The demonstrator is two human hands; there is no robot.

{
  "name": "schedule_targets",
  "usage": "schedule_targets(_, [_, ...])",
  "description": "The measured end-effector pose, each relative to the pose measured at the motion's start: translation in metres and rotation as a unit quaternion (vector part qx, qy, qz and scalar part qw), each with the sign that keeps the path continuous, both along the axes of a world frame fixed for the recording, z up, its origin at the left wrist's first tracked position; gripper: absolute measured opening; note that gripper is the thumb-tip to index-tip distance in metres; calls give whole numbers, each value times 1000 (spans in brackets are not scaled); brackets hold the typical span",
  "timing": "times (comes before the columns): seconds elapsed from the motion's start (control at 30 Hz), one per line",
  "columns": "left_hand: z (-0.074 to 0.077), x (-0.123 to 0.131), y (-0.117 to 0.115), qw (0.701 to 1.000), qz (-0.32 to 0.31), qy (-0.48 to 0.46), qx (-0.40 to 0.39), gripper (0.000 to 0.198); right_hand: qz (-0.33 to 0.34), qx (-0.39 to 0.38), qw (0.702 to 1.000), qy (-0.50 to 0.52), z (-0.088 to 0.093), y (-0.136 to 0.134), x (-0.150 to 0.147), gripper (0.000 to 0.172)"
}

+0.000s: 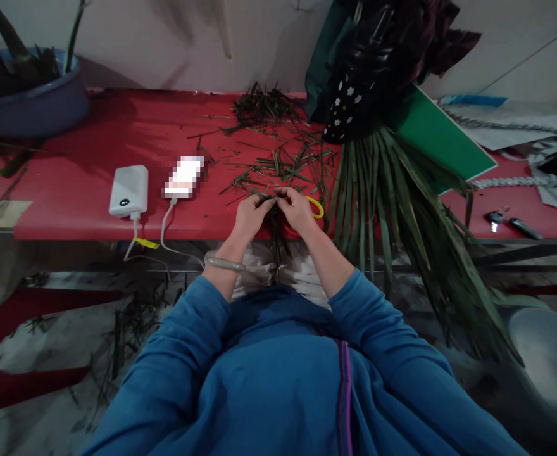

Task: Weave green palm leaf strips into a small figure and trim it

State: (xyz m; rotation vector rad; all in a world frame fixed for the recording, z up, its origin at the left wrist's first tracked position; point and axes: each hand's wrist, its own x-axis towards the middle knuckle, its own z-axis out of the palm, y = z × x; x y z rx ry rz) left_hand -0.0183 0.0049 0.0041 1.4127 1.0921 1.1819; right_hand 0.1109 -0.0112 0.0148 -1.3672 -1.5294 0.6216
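Close together at the front edge of the red table, both hands work on a small bunch of green leaf strips [276, 235]. My left hand [254, 215] pinches the strips between thumb and forefinger, and their ends hang down below. Facing it, my right hand [295, 210] is closed at the same spot, its fingertips touching the left ones. Exactly how the strips are folded between the fingers is too small to see. Just right of my right hand lies a yellow loop [316, 207], perhaps a scissors handle, partly hidden by that hand.
Cut leaf scraps [283, 163] litter the red table [93, 139]. Long palm leaves [368, 196] hang over its edge at right. A white power bank [129, 190], a phone [184, 177] and cables lie left. A blue basin [31, 104] stands at far left, keys [495, 220] at right.
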Motion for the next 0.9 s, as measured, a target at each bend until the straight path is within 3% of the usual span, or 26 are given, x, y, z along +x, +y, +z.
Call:
schedule_targets(0.17, [3,0,-3,1000,10,7,0,24,1,-5,1000,-13,-2,1,2,18])
schedule_targets(0.33, [5,0,-4,1000,16,9,-1,27,8,-19,999,40,-5,2,3,17])
schedule_targets(0.67, [4,3,-3,996,-10,-84,-18,24,-13,-19,997,73,-6,3,2,18])
schedule_targets(0.9, [6,2,-3,996,-37,-79,-31,21,4,-32,996,85,-8,3,2,15])
